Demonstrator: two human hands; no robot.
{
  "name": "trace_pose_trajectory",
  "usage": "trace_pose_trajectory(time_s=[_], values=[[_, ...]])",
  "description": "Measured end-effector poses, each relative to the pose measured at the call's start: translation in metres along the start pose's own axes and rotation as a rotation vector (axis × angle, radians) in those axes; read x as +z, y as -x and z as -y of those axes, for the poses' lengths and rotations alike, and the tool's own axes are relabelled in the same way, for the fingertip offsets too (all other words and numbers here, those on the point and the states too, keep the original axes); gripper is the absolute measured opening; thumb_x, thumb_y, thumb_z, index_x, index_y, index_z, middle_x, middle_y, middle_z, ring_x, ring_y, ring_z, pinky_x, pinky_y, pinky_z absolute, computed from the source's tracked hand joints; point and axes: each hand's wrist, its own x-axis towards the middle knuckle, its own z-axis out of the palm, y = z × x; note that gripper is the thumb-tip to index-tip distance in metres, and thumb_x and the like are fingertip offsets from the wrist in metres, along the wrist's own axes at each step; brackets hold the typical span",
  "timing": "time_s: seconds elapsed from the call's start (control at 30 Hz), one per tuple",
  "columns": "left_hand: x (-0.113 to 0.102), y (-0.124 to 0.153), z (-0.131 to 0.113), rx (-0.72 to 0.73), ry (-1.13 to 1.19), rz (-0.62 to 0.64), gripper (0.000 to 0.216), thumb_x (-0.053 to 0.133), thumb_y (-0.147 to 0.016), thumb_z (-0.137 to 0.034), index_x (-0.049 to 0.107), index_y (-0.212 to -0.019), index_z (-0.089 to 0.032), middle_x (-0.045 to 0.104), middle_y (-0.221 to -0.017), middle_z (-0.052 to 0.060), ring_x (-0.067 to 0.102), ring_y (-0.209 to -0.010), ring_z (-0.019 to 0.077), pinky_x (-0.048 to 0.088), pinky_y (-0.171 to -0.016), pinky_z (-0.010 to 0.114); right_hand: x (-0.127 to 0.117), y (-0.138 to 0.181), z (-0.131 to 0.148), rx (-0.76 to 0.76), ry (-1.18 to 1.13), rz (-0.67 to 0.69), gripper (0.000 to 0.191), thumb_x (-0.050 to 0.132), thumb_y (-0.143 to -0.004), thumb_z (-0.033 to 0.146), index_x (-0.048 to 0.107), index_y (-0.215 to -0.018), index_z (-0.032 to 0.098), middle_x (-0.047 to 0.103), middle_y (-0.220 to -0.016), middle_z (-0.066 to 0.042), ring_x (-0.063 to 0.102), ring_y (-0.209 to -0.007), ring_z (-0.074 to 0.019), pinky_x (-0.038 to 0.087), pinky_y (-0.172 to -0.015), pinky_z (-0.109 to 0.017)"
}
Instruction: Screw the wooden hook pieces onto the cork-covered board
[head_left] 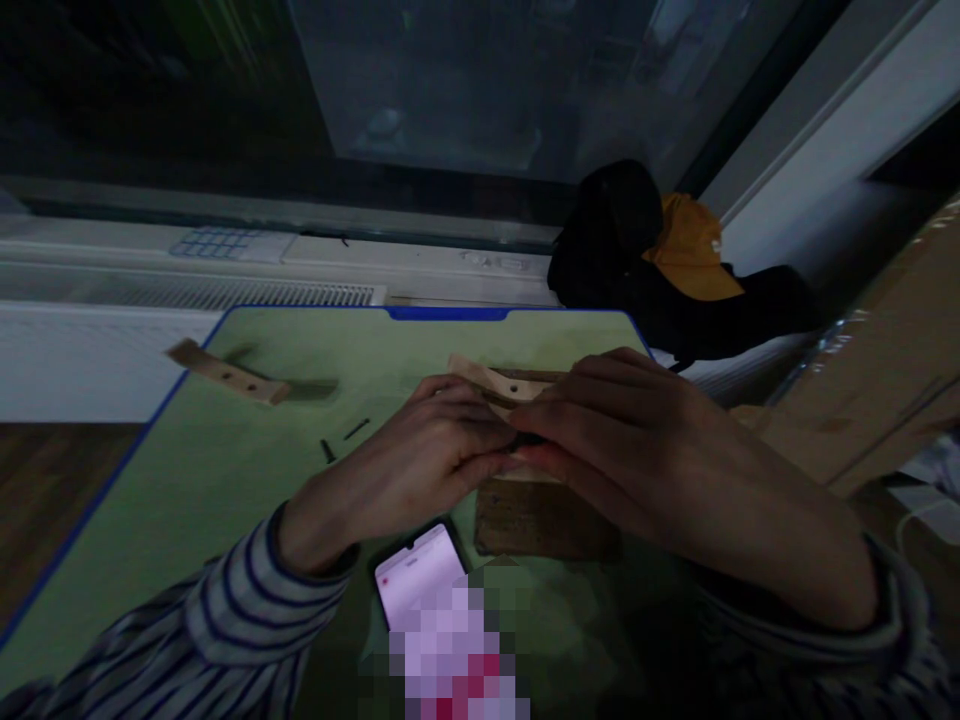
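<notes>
Wooden strip [496,380], pale and curved, one dark hole showing, sits right of centre on our table [247,510], just behind our fingers, and we're in close! Our left hand [427,440] comes in from the side, fingers bent and bunched; our right hand [645,430] meets it, thumb and fingers drawn together, and the tips converge over a second pale piece [531,474]. Something dark shows between those tips, but we cannot tell whether either hand is truly pinching it. Under the second piece, nearer us, we have a brown block [544,520]. Out left, we spot a loose strip [229,377] with two holes, near the table's blue edge, then two dark screws [357,429] between it and our left wrist. Closer in, our phone [420,575] glows, its lower part blurred out.
</notes>
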Motion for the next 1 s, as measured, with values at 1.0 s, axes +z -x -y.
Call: trace_pose_trajectory(time_s=[1.0], values=[[0.0053, 0.0023, 0.0034, 0.017, -0.03, -0.087, 0.015, 0.057, -0.089, -0.036, 0.068, -0.095, -0.028, 0.07, -0.103, -0.003, 0.056, -0.108, 0.0183, 0.027, -0.101, 0.038, -0.0018, 0.0036, 0.0033, -0.052, -0.079, -0.049, 0.03, 0.049, -0.093, 0.027, 0.056, -0.119, 0.012, 0.064, -0.118, -0.01, 0.058, -0.105, -0.019, 0.045, -0.088, -0.034]])
